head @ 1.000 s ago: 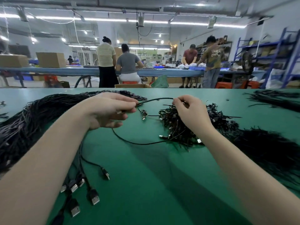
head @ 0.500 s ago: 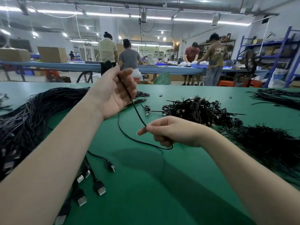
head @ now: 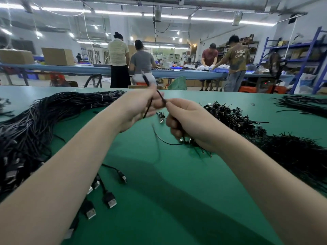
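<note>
A thin black cable runs between both hands above the green table. My left hand pinches the cable near its upper end, which sticks up past the fingers. My right hand grips the same cable lower down, fingers curled round it, and the hands nearly touch. A loop of the cable hangs blurred below my right hand, just over the table. Its lower end is hidden under that hand.
A big bundle of black USB cables lies at the left, plugs toward me. A tangle of short cables and black ties fill the right. More cables lie far right. Several people work at a far table.
My left hand came down from its raised position and my right hand rose toward it. The hands now meet over the table, and the cable loop between them has shortened.
</note>
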A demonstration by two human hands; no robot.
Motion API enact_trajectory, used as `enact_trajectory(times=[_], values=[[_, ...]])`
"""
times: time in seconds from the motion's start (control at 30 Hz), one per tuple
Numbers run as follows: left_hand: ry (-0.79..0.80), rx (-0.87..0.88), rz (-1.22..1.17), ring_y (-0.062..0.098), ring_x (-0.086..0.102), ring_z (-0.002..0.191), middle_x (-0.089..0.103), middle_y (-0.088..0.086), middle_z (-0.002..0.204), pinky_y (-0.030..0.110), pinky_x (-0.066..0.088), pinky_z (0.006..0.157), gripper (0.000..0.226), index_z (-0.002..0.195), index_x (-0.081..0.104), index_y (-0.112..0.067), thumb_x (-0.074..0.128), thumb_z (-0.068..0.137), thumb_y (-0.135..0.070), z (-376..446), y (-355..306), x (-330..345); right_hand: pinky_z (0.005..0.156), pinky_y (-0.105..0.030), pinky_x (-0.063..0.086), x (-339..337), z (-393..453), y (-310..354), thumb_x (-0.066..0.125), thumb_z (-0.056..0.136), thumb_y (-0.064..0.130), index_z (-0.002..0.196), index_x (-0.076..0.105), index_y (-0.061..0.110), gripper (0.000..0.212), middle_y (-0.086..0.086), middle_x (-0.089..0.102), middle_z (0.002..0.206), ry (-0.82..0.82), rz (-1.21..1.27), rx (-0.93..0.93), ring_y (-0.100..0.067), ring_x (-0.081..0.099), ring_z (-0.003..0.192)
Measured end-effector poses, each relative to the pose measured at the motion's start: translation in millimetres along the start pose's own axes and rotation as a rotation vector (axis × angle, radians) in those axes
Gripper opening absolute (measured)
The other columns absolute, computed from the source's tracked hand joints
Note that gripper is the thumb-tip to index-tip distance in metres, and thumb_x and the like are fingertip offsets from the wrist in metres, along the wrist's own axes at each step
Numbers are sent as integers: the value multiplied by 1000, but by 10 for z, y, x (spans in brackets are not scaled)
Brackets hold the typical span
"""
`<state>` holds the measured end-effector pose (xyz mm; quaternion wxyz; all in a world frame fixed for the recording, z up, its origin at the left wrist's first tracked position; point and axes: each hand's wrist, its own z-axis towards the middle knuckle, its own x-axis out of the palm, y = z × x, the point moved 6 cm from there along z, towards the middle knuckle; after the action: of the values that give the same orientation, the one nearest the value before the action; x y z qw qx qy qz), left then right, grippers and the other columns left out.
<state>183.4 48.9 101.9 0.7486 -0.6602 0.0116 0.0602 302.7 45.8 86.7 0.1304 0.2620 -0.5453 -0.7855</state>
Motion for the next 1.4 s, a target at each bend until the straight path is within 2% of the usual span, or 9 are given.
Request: enact_trajectory(times=[0.2,0.37,0.5,0.67,0.83,0.97,1.13,1.23,1.4], values=[[153,214,-707,9,69,71,73,0,79,18,54,62,48,91,73,-12,32,103,-34,-118,-445,-299,55,-22,44,304,-130,-371,42,102,32,98,68,22,28,7,50,60,395,-19,137,-12,47,56],[382,190,-155,6,49,44,54,-9,50,17,42,44,37,65,73,-18,52,86,-41,-315,-467,-393,50,-22,40,-196,-37,-310,55,93,43,75,63,18,32,5,48,62,-67,-217,133,-8,44,48],[414,-101,303,12,68,68,74,5,78,18,52,57,43,88,72,-11,43,94,-42,-239,-69,-64,46,-18,35,-264,-40,92,48,98,37,74,62,21,33,14,44,50,-144,-137,-24,-5,40,44],[18,157,-248,12,70,82,75,2,89,20,55,65,39,106,65,-10,36,103,-36,-93,-293,-87,48,-22,33,138,-65,114,35,104,27,85,57,19,30,10,42,51,83,14,-32,-10,39,45],[199,215,-607,4,59,59,60,-11,63,16,48,56,44,82,73,-18,37,102,-34,-254,-508,-148,56,-23,38,169,-138,-413,42,101,35,84,56,19,28,5,40,63,310,53,252,-11,39,53],[344,160,-231,5,32,37,36,-10,44,17,26,40,36,63,59,-17,45,94,-29,-256,-386,-86,48,-22,33,-253,-66,-436,49,95,45,75,61,17,36,6,40,57,-37,-400,251,-10,35,47],[279,-25,414,10,61,55,74,4,81,16,39,44,42,100,69,-8,36,103,-34,-123,38,115,52,-26,28,-416,-23,118,50,96,39,73,66,21,34,3,38,52,-301,-373,-67,-13,35,49],[100,43,163,10,69,82,74,2,100,16,54,63,38,112,64,-12,36,103,-36,-33,7,84,48,-23,37,-199,-41,248,44,100,24,83,67,16,29,9,46,50,-254,-340,-138,-11,44,44],[55,81,-463,6,68,69,72,-5,75,18,51,66,43,98,67,-15,31,103,-39,-23,-134,-13,67,-33,52,114,-65,-1,46,100,26,88,69,20,27,9,62,59,18,-240,-26,-10,61,55]])
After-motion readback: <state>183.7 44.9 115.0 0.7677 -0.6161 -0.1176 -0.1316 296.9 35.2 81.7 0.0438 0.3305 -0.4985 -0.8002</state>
